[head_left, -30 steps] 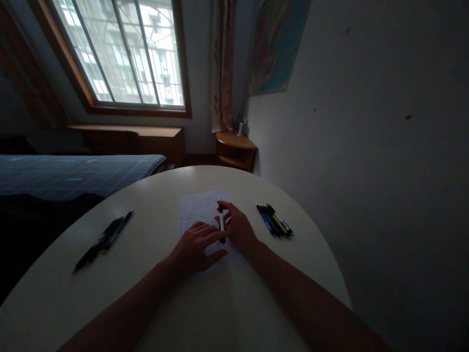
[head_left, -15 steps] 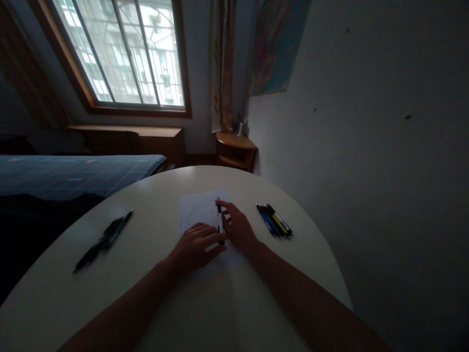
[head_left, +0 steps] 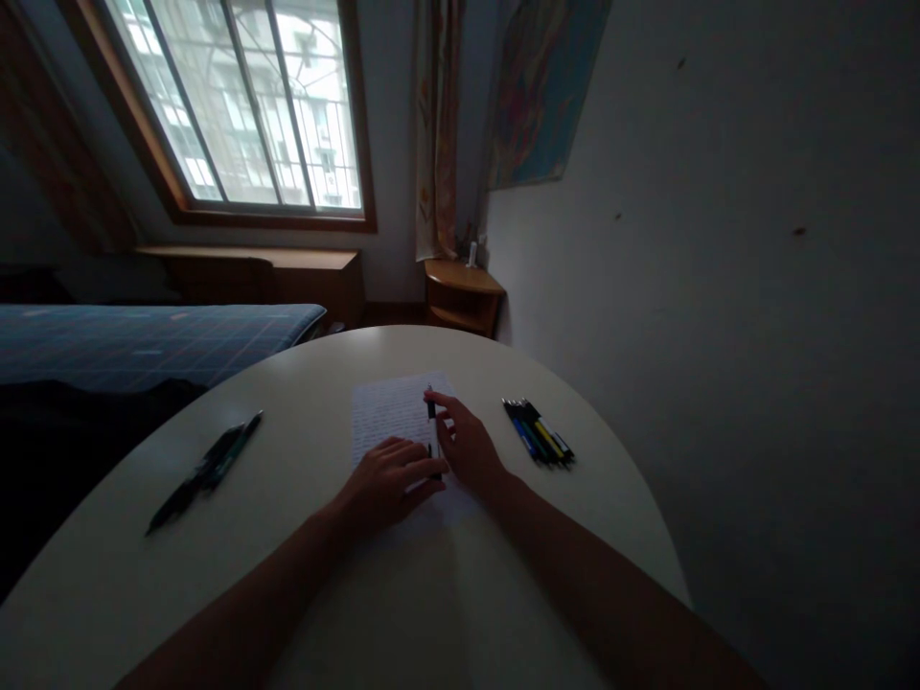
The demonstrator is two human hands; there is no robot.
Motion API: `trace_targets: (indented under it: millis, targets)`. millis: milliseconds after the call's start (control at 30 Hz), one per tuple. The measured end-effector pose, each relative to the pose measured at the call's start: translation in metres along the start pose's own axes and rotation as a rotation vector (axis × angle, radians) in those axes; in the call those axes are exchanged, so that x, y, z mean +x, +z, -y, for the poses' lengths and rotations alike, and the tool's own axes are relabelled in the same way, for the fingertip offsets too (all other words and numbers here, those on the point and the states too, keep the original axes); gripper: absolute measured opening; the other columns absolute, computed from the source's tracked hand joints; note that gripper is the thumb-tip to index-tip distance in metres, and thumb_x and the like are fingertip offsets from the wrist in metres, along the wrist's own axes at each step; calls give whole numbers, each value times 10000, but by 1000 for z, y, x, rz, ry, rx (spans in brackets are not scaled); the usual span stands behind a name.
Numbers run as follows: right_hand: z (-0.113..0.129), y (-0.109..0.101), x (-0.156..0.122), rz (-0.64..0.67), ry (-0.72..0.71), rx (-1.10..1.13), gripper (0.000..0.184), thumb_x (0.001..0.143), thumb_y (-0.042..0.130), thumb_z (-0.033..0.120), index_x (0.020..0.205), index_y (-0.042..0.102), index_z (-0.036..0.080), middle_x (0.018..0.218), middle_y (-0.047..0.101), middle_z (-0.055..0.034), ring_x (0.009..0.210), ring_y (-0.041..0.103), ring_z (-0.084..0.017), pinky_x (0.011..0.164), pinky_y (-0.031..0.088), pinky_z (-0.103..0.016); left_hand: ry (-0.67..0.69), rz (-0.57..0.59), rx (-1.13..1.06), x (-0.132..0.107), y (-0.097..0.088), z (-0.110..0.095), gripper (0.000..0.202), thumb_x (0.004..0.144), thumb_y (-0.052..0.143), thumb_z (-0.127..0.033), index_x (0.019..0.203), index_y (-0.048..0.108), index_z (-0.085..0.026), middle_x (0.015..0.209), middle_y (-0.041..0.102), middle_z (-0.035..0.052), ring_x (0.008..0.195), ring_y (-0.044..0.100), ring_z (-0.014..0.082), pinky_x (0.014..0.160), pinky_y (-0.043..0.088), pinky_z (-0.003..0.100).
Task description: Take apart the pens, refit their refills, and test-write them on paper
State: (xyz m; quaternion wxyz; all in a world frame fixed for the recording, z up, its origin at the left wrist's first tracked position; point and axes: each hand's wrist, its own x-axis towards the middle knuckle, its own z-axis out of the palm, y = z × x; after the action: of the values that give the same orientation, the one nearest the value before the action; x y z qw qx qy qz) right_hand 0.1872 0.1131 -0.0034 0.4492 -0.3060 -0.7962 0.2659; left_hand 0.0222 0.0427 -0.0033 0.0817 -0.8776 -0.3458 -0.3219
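Observation:
My right hand [head_left: 466, 446] is closed around a black and white pen [head_left: 430, 408], its tip down on a lined sheet of paper [head_left: 388, 410] in the middle of a round white table [head_left: 302, 383]. Most of the pen is hidden behind my fingers. My left hand [head_left: 384, 479] lies flat on the near part of the sheet, fingers stretched toward the pen.
Several pens [head_left: 539, 433] lie bunched to the right of the sheet. Two dark pens [head_left: 205, 468] lie at the table's left. Beyond the table are a bed with a blue cover [head_left: 144, 340], a window [head_left: 244, 105] and a wooden corner shelf [head_left: 460, 287].
My right hand has turned slightly over the pen, so less of its white barrel shows. My left hand has stayed on the paper.

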Motion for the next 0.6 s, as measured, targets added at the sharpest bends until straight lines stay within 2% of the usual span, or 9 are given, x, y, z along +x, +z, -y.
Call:
trace_targets:
  millis: [300, 600]
  targets:
    - [-3, 1, -1, -2, 4, 10, 460, 893, 440, 108, 1322, 495, 263, 1315, 590, -50, 1021, 617, -166, 816, 537, -310, 7, 6, -24, 2, 0, 0, 166, 933, 555, -290, 1070, 631, -236, 833, 655, 21, 764, 612, 153, 735, 480, 300]
    - [-2, 1, -1, 22, -5, 3, 463, 888, 439, 100, 1313, 508, 272, 1308, 594, -49, 1007, 625, -162, 833, 542, -320, 10, 26, -14, 3, -1, -1, 227, 910, 586, -402, 1061, 653, -246, 823, 649, 20, 753, 611, 152, 733, 470, 300]
